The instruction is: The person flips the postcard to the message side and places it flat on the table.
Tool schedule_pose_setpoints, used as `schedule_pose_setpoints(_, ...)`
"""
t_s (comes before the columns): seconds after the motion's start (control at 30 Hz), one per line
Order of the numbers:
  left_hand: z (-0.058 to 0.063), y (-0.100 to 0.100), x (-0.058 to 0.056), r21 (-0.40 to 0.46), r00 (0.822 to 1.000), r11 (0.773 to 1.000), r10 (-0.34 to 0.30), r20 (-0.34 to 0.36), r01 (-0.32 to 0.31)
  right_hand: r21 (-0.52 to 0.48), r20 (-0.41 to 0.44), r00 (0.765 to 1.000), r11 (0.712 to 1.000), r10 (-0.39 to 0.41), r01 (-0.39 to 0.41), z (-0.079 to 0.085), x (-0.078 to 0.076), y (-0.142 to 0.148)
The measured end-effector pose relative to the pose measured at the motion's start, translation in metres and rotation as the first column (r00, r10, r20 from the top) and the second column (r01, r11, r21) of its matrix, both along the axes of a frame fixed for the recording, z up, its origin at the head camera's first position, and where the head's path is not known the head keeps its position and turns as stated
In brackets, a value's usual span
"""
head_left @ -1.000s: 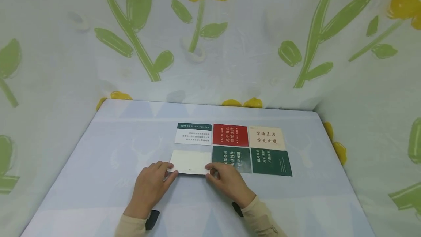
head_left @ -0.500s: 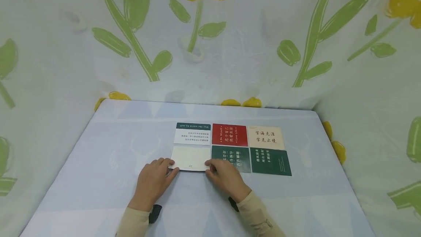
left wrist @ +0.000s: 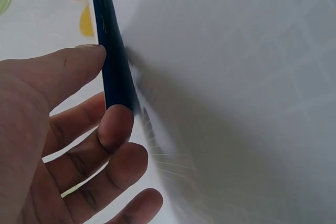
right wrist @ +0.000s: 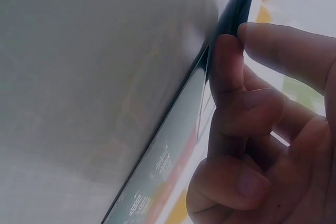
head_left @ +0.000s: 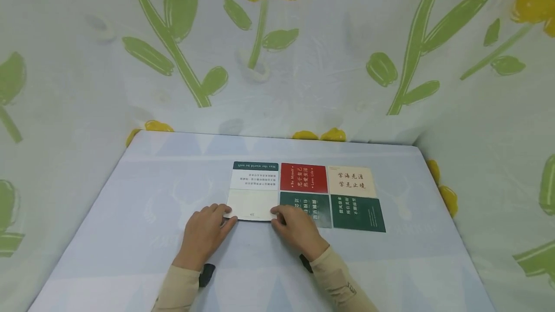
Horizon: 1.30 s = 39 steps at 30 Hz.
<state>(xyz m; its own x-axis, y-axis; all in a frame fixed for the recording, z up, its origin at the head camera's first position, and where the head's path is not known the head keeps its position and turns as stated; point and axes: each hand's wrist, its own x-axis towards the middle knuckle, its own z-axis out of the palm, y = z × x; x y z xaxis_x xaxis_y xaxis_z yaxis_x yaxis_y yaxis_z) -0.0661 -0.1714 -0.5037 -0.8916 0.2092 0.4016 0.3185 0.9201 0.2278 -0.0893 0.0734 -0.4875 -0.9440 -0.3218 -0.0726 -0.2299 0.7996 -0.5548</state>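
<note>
A cream card [head_left: 251,206] with a tiny mark near its front edge lies between both hands, pale side up. My left hand [head_left: 204,232] pinches its near left corner; in the left wrist view the thumb is at the front edge and a fingertip at the corner of the dark blue underside. My right hand [head_left: 299,229] pinches the near right corner, as the right wrist view also shows. The card's far edge meets the near edge of a white card with a green band [head_left: 255,177]. To its right lies a green card with white writing [head_left: 321,211], partly covered by the right hand.
A red card [head_left: 303,177] and a beige card [head_left: 352,181] continue the far row. Another dark green card [head_left: 357,213] ends the near row. All lie on a pale patterned tabletop [head_left: 130,215], with flower-printed cloth [head_left: 325,61] behind and at the sides.
Both hands have slid the cream card away from me, closing the gap to the white card with the green band. The other cards stay where they were.
</note>
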Motion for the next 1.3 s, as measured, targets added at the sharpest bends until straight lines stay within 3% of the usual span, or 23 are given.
schedule_pose_setpoints(0.47, -0.002, 0.001, 0.002, -0.008, 1.0, 1.0, -0.014, -0.027, 0.013, -0.002, 0.015, 1.0, 1.0, -0.003, 0.003, -0.001, 0.002, 0.001)
schedule_pose_setpoints(0.77, 0.0, 0.001, 0.002, -0.041, 0.999, 0.999, 0.022, 0.048, -0.02, 0.003, 0.008, 1.0, 1.0, 0.024, -0.024, -0.001, 0.004, 0.001)
schedule_pose_setpoints(1.3, 0.001, 0.001, -0.003, -0.022, 1.0, 1.0, 0.012, -0.019, -0.012, -0.053, 0.009, 1.0, 0.999, -0.004, 0.005, 0.007, 0.014, 0.015)
